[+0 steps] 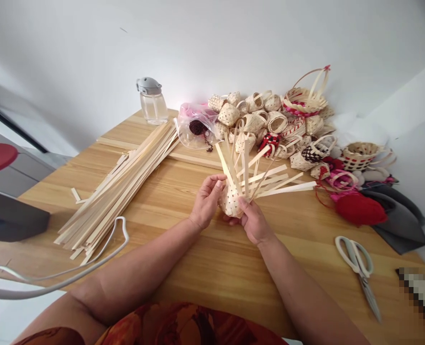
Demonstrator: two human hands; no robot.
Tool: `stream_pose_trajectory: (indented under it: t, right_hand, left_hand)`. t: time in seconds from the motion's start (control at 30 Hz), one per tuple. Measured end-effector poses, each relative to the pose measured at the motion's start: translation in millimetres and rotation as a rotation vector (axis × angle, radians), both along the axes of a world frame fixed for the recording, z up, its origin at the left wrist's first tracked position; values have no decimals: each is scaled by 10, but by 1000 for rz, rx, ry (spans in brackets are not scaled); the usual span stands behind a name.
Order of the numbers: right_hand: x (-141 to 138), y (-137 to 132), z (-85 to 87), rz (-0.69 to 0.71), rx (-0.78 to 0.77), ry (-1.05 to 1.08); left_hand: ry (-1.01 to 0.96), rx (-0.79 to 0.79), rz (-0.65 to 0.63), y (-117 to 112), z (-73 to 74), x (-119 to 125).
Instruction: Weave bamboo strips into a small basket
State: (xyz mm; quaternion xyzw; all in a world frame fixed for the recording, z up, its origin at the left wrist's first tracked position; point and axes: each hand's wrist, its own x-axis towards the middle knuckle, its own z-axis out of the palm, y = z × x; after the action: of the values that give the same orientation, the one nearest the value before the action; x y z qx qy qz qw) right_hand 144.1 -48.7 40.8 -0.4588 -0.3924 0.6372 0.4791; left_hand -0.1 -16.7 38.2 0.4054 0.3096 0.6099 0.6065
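Observation:
A small woven basket [230,201] of pale strips is held above the middle of the wooden table. Long loose strips [246,165] fan out from its top, upward and to the right. My left hand [208,199] grips the basket's left side, thumb on the weave. On the lower right side, my right hand [252,218] pinches it where strips meet the wall, its thumb in front and some fingers behind. The basket hides part of the fingers of both hands.
Left lies a bundle of strips [126,187], near a white cable [122,235]. A bottle [153,103] and plastic bag [198,124] stand behind. Several finished baskets [251,122] are heaped by the wall. Red yarn [361,208] and scissors [359,273] lie right.

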Motion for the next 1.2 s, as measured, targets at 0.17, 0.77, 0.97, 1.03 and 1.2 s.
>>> stream_pose_trajectory:
  t: [0.17, 0.77, 0.97, 1.03, 1.2]
  right_hand:
    - [107, 43, -7, 24, -63, 131]
    - [37, 86, -113, -132, 73, -65]
    - [37, 107, -183, -218, 74, -74]
    - [35, 111, -194, -227, 66, -68]
    - [26, 105, -165, -192, 54, -130]
  left_hand:
    - [37, 11, -16, -21, -17, -9]
    - [198, 156, 149, 56, -118, -5]
    - [270, 219, 190, 86, -193, -1]
    - [291, 242, 196, 89, -205, -1]
    - [328, 255, 198, 100, -251, -15]
